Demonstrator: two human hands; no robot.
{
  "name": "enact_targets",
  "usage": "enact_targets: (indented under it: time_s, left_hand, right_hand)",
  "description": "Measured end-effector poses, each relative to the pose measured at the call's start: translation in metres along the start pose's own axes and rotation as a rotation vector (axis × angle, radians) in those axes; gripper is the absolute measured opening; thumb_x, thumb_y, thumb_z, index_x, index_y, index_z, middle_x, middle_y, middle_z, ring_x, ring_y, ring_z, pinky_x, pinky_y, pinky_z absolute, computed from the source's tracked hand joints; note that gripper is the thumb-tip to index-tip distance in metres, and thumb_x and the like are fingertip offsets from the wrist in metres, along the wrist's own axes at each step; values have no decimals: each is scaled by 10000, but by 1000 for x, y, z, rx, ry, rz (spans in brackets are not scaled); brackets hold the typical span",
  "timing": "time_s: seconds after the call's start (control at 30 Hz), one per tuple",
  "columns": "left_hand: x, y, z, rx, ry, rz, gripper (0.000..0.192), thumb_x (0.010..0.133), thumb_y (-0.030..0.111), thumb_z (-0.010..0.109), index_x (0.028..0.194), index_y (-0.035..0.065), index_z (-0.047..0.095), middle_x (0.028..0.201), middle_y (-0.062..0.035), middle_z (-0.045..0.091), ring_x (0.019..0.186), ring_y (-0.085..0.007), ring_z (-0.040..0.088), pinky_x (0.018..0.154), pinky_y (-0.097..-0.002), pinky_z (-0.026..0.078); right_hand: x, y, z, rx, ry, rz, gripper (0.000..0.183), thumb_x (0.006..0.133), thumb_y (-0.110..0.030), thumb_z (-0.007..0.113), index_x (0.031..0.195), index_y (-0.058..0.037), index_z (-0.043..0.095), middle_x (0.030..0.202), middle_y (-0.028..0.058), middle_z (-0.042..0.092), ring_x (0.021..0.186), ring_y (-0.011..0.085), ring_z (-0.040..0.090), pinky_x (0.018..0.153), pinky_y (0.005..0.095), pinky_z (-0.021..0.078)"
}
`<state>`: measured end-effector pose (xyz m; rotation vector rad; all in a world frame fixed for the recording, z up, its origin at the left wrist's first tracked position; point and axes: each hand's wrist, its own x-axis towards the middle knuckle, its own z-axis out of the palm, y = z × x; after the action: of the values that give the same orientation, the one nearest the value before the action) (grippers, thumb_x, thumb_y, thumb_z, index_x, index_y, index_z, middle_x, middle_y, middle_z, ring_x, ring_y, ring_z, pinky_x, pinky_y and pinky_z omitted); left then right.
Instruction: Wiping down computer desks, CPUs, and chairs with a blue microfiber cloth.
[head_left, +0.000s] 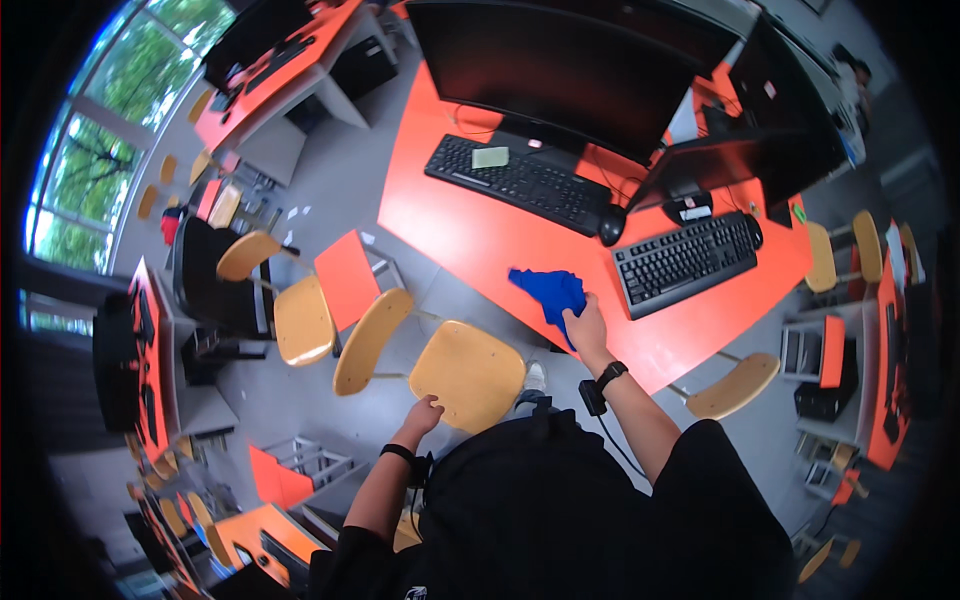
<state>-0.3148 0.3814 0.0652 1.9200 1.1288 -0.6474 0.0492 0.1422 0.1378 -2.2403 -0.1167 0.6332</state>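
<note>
My right hand (587, 328) grips a bunched blue cloth (551, 291) at the front edge of the orange desk (465, 232). Part of the cloth lies over the desktop and one end hangs by the edge. To the right of the cloth is a black keyboard (686, 264). Farther back a longer black keyboard (525, 184) has a pale green pad (490, 157) on it, with a black mouse (612, 225) at its right end. My left hand (425, 415) is low over the seat of a wooden chair (469, 371); its fingers are curled, and whether they touch the chair is unclear.
Large monitors (555, 75) and a smaller monitor (705, 169) stand behind the keyboards. An orange-topped stool (348, 279) and another wooden chair (304, 319) are at the left. A chair back (733, 385) is near the desk's right front edge. A person (851, 82) is far off at upper right.
</note>
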Motion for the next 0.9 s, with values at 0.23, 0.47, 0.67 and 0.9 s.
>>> enact_targets:
  time_s: [0.23, 0.47, 0.67, 0.9]
  left_hand:
    - [81, 119, -75, 285, 284, 411, 653, 854, 201, 684, 1430, 28, 429, 1462, -343, 366, 1319, -493, 425, 1086, -495, 420]
    - [262, 213, -121, -414, 582, 201, 660, 960, 327, 615, 1401, -119, 409, 1394, -328, 499, 1258, -442, 528, 1077, -490, 427]
    - [306, 246, -77, -664, 650, -121, 698, 1011, 459, 468, 1348, -150, 420, 1335, -322, 558, 1171, -407, 607, 961, -473, 508]
    - [258, 286, -99, -459, 694, -284, 742, 1022, 505, 342, 1336, -165, 297, 1306, -350, 554, 1099, -442, 641, 874, -498, 554]
  right_hand:
    - [-3, 3, -3, -374, 555, -366, 752, 849, -245, 694, 1504, -47, 382, 1580, 280, 217, 1436, 484, 257, 1137, 635, 266]
    - [11, 12, 26, -395, 371, -422, 636, 866, -381, 734, 1416, -131, 535, 1416, 218, 491, 1298, 418, 459, 1120, 523, 344]
    - [-60, 63, 23, -267, 491, -171, 426, 742, -206, 836, 1132, -105, 697, 1179, 161, 590, 1126, 368, 558, 981, 461, 469]
    - [-41, 158, -88, -356, 868, 211, 375, 742, -201, 845, 1074, -67, 734, 1105, 162, 638, 1070, 357, 578, 942, 439, 485]
